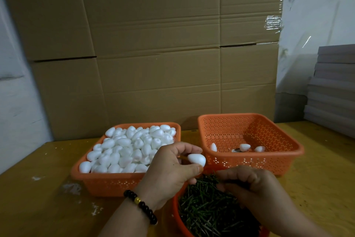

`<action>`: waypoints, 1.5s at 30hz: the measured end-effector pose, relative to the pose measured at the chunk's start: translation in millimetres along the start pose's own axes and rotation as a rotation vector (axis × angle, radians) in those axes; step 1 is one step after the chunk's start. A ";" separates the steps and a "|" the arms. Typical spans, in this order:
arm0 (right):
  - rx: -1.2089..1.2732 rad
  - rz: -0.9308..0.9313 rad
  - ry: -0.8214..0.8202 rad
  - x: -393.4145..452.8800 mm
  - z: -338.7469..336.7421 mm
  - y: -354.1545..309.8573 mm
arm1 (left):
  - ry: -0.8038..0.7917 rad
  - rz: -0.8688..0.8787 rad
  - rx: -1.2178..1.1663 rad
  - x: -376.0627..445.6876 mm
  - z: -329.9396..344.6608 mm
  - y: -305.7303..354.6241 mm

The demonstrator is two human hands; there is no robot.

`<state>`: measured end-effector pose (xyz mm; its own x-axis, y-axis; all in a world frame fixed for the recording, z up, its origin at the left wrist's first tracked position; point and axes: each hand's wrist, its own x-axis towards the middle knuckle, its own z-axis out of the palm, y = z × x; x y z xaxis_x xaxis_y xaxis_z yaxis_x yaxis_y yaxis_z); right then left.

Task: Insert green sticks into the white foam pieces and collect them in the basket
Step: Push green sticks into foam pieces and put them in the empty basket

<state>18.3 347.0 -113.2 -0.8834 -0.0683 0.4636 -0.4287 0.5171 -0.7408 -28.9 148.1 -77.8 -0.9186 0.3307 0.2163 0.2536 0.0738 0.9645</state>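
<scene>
Above table point(38, 208), foam piece point(196, 159) in left hand point(169, 171)

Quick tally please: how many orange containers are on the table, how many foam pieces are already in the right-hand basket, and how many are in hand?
Orange containers: 3 (full basket, right basket, stick bowl)
Foam pieces in right basket: 3 ()
Foam piece held by left hand: 1
Total: 7

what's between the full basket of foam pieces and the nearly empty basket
In the head view, the left hand holding a white foam piece fills the gap between the full basket and the nearly empty basket; behind it, bare wooden table.
</scene>
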 end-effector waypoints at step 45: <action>0.708 0.435 -0.028 2.3 -7.5 -9.5 | -0.051 -0.229 -0.685 2.3 10.7 2.8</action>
<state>21.7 348.4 -101.4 -0.9982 -0.0121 0.0595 -0.0569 -0.1562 -0.9861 -27.1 159.1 -76.2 -0.9065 0.4222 0.0057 -0.2062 -0.4544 0.8666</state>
